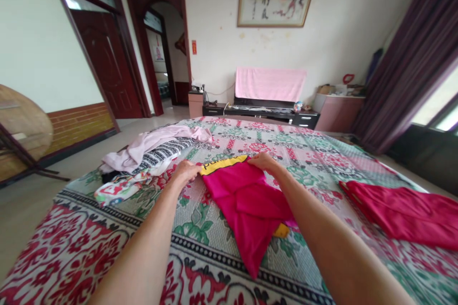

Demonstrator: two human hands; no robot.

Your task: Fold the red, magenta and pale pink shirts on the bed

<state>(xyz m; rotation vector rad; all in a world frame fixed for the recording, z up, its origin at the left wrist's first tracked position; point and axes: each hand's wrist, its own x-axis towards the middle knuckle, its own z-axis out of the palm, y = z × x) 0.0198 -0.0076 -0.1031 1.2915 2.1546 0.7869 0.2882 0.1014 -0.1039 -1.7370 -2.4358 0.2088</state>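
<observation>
A magenta garment (239,195) with a lettered yellow waistband (225,164) lies on the flowered bedspread, its lower part folded over and ending in a point toward me. My left hand (186,171) pinches the left end of the band between thumb and fingers. At the band's other end, my right hand (264,162) is closed on the corner, so the band is drawn straight between them. Beside my right forearm a small yellow piece (281,230) shows from under the magenta cloth. Whether the garment is shorts or underpants I cannot tell.
Left of my hands lies a pile of clothes (153,150) in pink, black-and-white and print. Folded red cloth (404,209) rests at the right on the bedspread (193,228). Beyond the bed stands a low black cabinet (307,120) beneath a pink towel (270,83).
</observation>
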